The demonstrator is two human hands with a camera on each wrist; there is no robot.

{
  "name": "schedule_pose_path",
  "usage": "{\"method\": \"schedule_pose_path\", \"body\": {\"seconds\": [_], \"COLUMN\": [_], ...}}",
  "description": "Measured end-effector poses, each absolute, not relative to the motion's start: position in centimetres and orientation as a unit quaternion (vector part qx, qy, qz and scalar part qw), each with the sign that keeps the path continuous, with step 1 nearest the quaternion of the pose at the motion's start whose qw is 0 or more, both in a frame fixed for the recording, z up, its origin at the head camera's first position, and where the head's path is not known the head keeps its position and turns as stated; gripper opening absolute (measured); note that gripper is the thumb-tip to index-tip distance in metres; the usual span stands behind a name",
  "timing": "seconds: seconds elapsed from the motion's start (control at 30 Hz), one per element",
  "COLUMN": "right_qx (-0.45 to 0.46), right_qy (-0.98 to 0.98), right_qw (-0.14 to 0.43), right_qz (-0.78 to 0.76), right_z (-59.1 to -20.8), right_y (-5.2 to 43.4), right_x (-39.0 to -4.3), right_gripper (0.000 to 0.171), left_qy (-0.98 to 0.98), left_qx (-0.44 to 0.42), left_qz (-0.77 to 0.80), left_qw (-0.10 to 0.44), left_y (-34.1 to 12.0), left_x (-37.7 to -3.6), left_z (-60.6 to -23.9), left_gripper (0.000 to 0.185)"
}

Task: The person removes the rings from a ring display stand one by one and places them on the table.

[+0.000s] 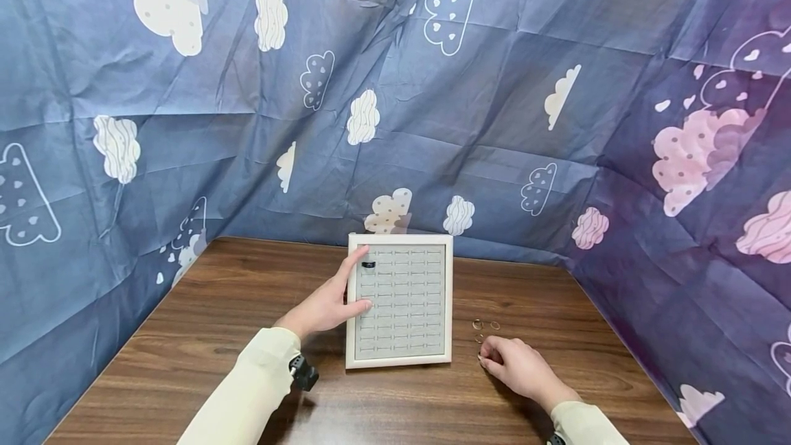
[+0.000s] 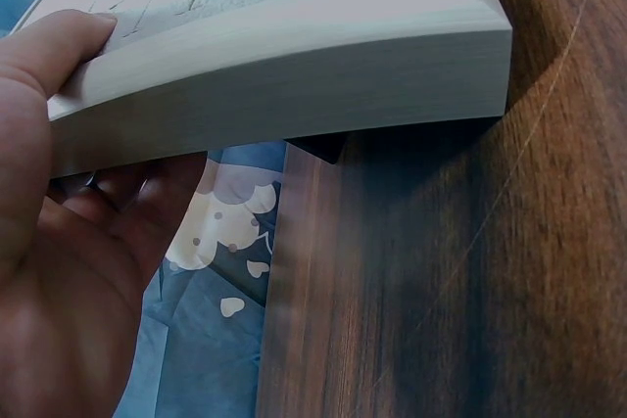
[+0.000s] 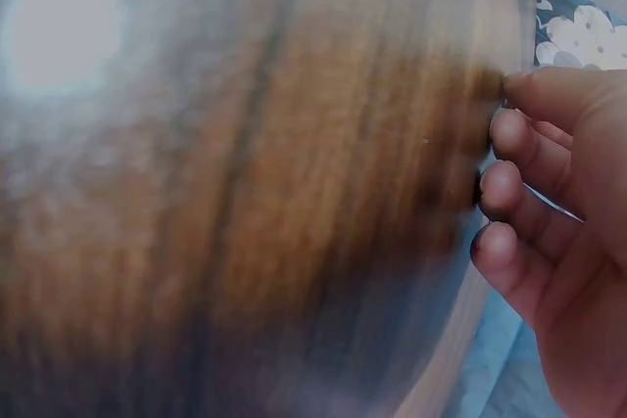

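Note:
A white-framed ring display board (image 1: 400, 321), lined with grey slotted padding, stands tilted back on the table. One dark ring (image 1: 368, 265) sits in a slot near its upper left. My left hand (image 1: 324, 304) grips the board's left side; in the left wrist view, the thumb (image 2: 73, 41) lies over the front and the other fingers go behind. My right hand (image 1: 519, 368) is low at the tabletop, right of the board, its thumb and fingertips pinching a small ring that is mostly hidden. Just beyond it lie several thin rings (image 1: 478, 325).
The brown wood-grain table (image 1: 395, 404) extends around the board. Behind and at the sides hangs a blue cloth (image 1: 395, 156) with cloud prints, meeting the table's back edge. A black wrist device (image 1: 304, 372) is on the left sleeve.

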State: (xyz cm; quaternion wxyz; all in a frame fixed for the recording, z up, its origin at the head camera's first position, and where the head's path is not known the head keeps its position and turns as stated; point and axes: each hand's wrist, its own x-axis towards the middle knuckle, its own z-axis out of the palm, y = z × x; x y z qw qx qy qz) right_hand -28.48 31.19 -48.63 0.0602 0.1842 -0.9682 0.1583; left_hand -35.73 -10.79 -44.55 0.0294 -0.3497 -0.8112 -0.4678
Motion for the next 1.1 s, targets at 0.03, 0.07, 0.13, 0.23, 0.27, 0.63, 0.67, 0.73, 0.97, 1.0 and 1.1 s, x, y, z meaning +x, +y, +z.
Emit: {"method": "schedule_pose_path", "body": {"seconds": [0.03,0.07,0.13,0.23,0.27,0.63,0.67,0.73,0.97,1.0,1.1], "right_qx": [0.185,0.185,0.186,0.189,0.190,0.182,0.181,0.176,0.170,0.170,0.172], "right_qy": [-0.968,-0.968,-0.968,-0.968,-0.968,-0.969,-0.969,-0.968,-0.964,-0.963,-0.957], "right_qw": [0.057,0.054,0.053,0.059,0.061,0.077,0.083,0.097,0.133,0.138,0.164], "right_qz": [0.159,0.160,0.159,0.155,0.154,0.148,0.147,0.148,0.157,0.160,0.168], "right_z": [-48.6,-48.6,-48.6,-48.7,-48.7,-48.5,-48.4,-48.0,-46.5,-46.2,-45.4], "right_y": [31.2,31.2,31.2,31.2,31.3,30.9,30.8,30.4,28.7,28.5,27.9], "right_x": [-28.5,-28.5,-28.5,-28.5,-28.5,-28.6,-28.6,-28.7,-29.4,-29.5,-29.7], "right_gripper": [0.016,0.016,0.016,0.016,0.015,0.010,0.010,0.010,0.008,0.008,0.008], "left_qy": [-0.810,-0.808,-0.807,-0.809,-0.810,-0.815,-0.815,-0.814,-0.807,-0.807,-0.804], "left_qx": [-0.351,-0.352,-0.351,-0.347,-0.346,-0.352,-0.352,-0.354,-0.357,-0.357,-0.358], "left_qz": [-0.469,-0.471,-0.474,-0.473,-0.471,-0.459,-0.459,-0.459,-0.468,-0.469,-0.473], "left_qw": [0.029,0.028,0.027,0.031,0.034,0.042,0.044,0.047,0.038,0.037,0.033], "left_y": [-10.8,-10.8,-10.8,-10.7,-10.7,-10.8,-10.9,-10.9,-10.8,-10.8,-10.8], "left_x": [-35.7,-35.8,-35.8,-35.8,-35.8,-35.8,-35.8,-35.8,-35.8,-35.8,-35.7], "left_z": [-44.6,-44.6,-44.6,-44.7,-44.7,-44.7,-44.7,-44.7,-44.7,-44.7,-44.5], "left_gripper": [0.104,0.103,0.103,0.102,0.102,0.103,0.103,0.102,0.102,0.102,0.101]}}
